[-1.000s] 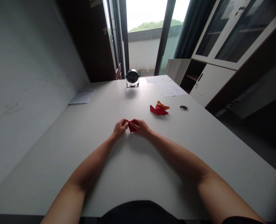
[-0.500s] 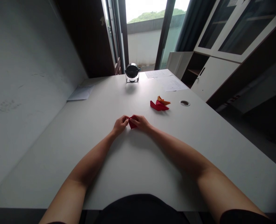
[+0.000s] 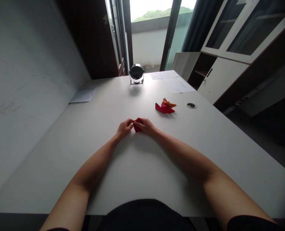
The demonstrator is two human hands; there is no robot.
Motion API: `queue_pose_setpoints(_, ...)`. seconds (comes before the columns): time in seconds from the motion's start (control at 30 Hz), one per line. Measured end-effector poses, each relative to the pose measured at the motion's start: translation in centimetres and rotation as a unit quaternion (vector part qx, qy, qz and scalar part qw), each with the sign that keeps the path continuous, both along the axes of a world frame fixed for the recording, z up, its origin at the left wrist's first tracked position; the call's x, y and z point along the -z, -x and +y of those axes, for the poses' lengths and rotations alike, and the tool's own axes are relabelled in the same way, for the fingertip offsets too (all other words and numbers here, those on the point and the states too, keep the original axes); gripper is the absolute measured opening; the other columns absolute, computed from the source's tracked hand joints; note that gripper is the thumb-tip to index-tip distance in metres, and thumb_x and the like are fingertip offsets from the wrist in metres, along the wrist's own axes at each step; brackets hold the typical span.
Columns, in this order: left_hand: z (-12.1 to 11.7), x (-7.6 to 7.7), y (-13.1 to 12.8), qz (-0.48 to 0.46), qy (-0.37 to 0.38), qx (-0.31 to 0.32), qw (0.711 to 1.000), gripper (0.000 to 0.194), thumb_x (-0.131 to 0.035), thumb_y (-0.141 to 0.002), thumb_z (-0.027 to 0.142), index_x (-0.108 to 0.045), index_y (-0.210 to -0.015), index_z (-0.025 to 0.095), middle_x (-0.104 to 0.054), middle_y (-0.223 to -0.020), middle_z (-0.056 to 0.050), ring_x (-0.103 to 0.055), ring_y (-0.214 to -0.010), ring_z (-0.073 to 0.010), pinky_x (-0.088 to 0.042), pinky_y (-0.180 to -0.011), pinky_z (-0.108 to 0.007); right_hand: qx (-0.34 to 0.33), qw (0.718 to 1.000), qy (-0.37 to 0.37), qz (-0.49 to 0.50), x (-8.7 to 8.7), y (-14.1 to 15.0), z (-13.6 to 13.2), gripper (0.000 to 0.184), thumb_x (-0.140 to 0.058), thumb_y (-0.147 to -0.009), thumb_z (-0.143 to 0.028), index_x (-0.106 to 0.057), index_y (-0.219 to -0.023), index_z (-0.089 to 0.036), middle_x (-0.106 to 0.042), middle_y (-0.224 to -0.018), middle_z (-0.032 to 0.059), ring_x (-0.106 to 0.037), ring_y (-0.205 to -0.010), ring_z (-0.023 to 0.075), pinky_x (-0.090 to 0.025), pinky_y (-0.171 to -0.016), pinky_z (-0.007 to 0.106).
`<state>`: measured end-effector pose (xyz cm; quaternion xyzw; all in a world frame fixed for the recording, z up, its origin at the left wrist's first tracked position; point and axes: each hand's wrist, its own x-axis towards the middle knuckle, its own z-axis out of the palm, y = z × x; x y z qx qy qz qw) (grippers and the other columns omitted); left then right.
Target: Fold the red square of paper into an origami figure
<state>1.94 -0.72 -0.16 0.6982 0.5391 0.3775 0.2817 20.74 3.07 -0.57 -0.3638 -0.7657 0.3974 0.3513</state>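
Note:
A small piece of folded red paper (image 3: 137, 128) is held between my two hands over the middle of the white table (image 3: 103, 106). My left hand (image 3: 125, 128) pinches its left corner with thumb and fingertips. From the other side my right hand (image 3: 146, 125) grips the paper, its thumb across the front and its fingers behind, hiding part of the folds. Farther off to the right lie a red folded paper figure (image 3: 165, 109) and an orange one (image 3: 169, 104), close together with pointed ends; neither hand touches them.
A round black device on a silver stand (image 3: 136, 74) stands at the table's far edge. Printed sheets (image 3: 178, 86) lie at the far right, and stacked papers (image 3: 83, 95) by the left wall. A cable hole (image 3: 191, 106) is set in the tabletop near the right edge.
The view has shifted very slightly. Both hands keep their hold on the red paper, with hardly any visible movement.

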Motion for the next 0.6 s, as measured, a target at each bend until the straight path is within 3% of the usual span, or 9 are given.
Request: queue_pose_setpoints(0.6,-0.26,-0.54,-0.01,0.028,0.004,0.001,1.000,0.026,-0.051,-0.089,0.036,-0.067,-0.098,0.018,-0.062,-0.070,0.000,-0.054,-0.065,-0.0144,-0.041,-0.063,-0.024,-0.002,1.000,-0.018,-0.009,-0.12,0.12,-0.14,0.035,-0.055,-0.088,-0.049,-0.066,-0.082,-0.017,-0.066,-0.071,0.0009,-0.054,-0.064,0.0127,-0.039,-0.061,0.023)
